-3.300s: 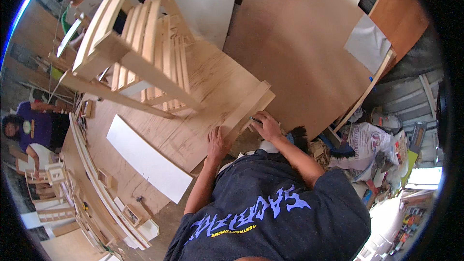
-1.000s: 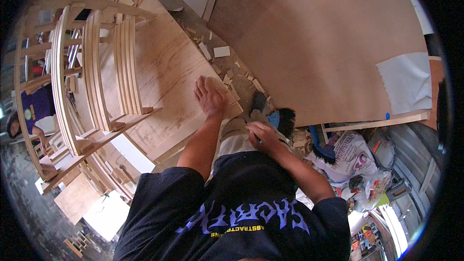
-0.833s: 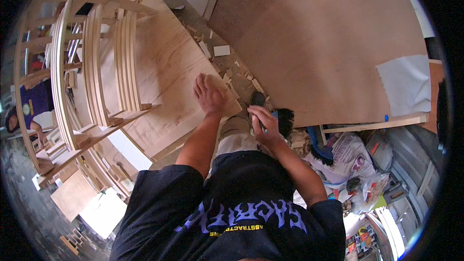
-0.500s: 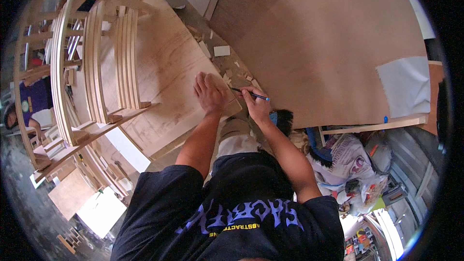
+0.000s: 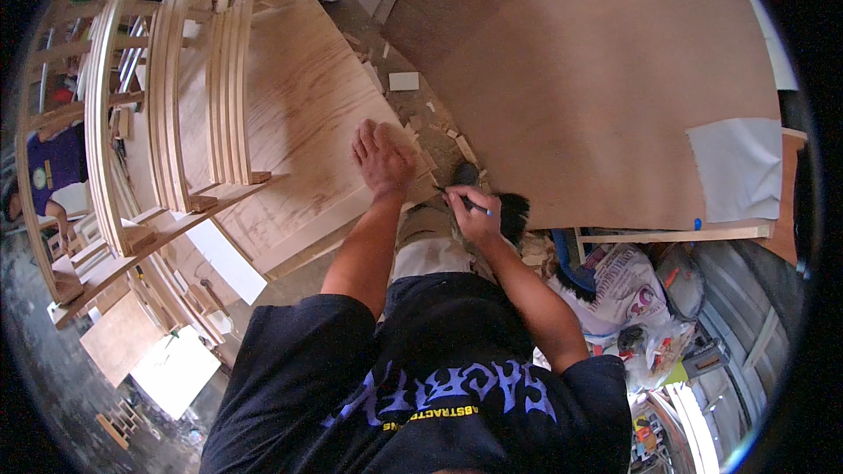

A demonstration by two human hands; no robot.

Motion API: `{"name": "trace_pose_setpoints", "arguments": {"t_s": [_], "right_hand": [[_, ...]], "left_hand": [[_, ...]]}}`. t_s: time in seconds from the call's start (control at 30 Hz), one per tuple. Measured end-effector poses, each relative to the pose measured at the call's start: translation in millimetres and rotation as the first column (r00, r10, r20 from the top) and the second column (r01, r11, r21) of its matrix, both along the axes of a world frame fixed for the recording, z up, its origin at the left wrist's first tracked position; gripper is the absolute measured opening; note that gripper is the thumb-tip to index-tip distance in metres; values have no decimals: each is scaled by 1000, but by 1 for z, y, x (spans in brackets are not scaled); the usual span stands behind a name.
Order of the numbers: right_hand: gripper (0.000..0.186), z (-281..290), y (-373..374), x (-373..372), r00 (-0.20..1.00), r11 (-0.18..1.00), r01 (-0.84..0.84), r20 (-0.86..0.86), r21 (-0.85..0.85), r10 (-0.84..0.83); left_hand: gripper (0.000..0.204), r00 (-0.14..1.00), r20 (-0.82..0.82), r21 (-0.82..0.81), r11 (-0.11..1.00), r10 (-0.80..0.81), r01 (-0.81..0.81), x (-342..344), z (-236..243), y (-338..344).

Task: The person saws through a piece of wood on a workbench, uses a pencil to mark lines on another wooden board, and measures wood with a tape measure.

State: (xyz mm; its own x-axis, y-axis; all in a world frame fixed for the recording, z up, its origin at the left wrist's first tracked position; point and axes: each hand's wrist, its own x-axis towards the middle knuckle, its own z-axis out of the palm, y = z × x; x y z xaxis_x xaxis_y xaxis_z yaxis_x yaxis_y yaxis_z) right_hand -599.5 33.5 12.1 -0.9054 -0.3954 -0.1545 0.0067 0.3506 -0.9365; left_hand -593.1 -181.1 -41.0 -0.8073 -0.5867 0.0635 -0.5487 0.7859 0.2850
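Note:
My left hand lies flat, palm down, near the right corner of a plywood sheet, with its fingers stretched away from me. A paler, straight-edged wooden band runs along the sheet's near edge; whether it is a separate strip I cannot tell. Just right of the sheet's corner, my right hand is closed in a writing grip on a dark pen with a blue end. The pen's tip points left at the board's edge; whether it touches is too small to tell.
A slatted wooden frame stands on the left, with another person beyond it. A large brown sheet fills the right, a white cloth on its edge. Wood offcuts litter the floor between. A black brush is beside my right hand.
My right hand has come toward me along the board's edge, bringing the pen with it. My left hand stays flat on the board. The whole view has shifted slightly.

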Motion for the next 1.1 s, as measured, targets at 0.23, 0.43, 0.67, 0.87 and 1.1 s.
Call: {"name": "trace_pose_setpoints", "arguments": {"t_s": [0.23,0.43,0.67,0.87,1.1], "right_hand": [[12,16,2,-7,993,989,83,-79,-121,-92],[13,7,-38,-38,996,999,-30,-83,24,32],[12,-10,-43,-30,994,999,39,-104,31,-36],[14,-5,-2,-26,995,992,-103,19,78,102],[15,4,-21,-35,1000,999,-30,0,-31,30]], "left_hand": [[54,997,-77,-17,1000,-20,19,3,-6,-2],[57,1000,-7,-40,999,-21,21,2,-8,-4],[59,1000,11,-12,1000,-8,8,3,-3,-2],[62,1000,17,-3,1000,2,-2,3,-7,-4],[62,1000,-6,7,1000,1,-1,5,-9,-5]]}}
